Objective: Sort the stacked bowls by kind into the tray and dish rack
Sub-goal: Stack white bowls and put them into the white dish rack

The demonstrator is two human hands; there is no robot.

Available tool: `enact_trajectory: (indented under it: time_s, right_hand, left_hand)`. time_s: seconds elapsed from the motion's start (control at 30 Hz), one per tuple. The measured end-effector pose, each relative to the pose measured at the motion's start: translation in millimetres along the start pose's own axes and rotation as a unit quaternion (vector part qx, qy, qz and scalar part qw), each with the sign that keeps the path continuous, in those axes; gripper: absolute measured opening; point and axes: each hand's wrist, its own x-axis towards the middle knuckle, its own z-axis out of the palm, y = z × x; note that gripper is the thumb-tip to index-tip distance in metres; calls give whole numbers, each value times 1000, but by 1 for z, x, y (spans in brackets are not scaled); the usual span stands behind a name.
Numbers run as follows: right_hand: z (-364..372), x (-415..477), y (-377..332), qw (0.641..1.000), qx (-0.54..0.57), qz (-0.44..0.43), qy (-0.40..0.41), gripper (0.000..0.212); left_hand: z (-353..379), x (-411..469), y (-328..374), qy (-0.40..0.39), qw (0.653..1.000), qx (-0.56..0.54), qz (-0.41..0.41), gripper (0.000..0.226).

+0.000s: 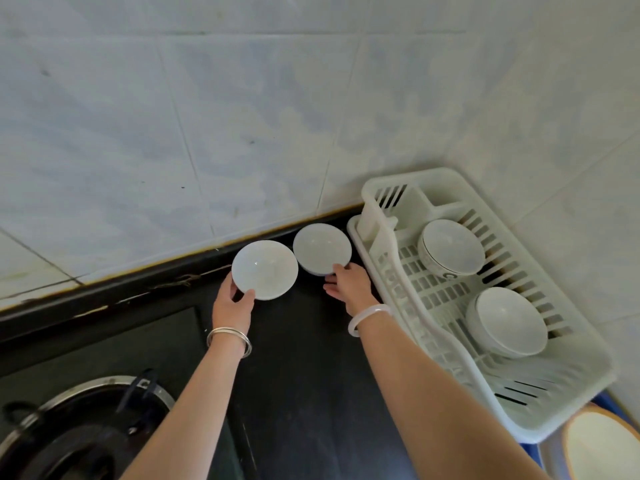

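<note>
Now your left hand (233, 303) grips the left bowl (265, 270), your right hand (349, 284) the right bowl (322, 249); the dish rack (412, 176) sits just beside your right hand.

no text or labels are legible.

Left hand (233, 301) and right hand (348, 285) outstretched, fingers curled

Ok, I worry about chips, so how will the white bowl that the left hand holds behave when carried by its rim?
The left bowl looks like glazed ceramic: probably stiff, smooth, maybe slippery in the left hand pinching its rim. Likely brittle, so knocking the right bowl close beside it could chip it.
</note>
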Motion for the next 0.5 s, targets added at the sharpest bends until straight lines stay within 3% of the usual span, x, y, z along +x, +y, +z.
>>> enact_trajectory:
  time_s: [0.17, 0.3, 0.5]
  right_hand:
    - [-2, -10, -5, 996, 82, -22, 26, 14]
    - [-9, -26, -17, 994, 68, -84, 19, 14]
    - [4, -47, -35, 993, -13, -112, -41, 17]
  left_hand:
    - [-2, 5, -3, -2, 998, -53, -17, 57]
    - [-5, 7, -6, -20, 997, -67, -18, 57]
    - [-7, 4, 1, -52, 987, -143, -43, 47]
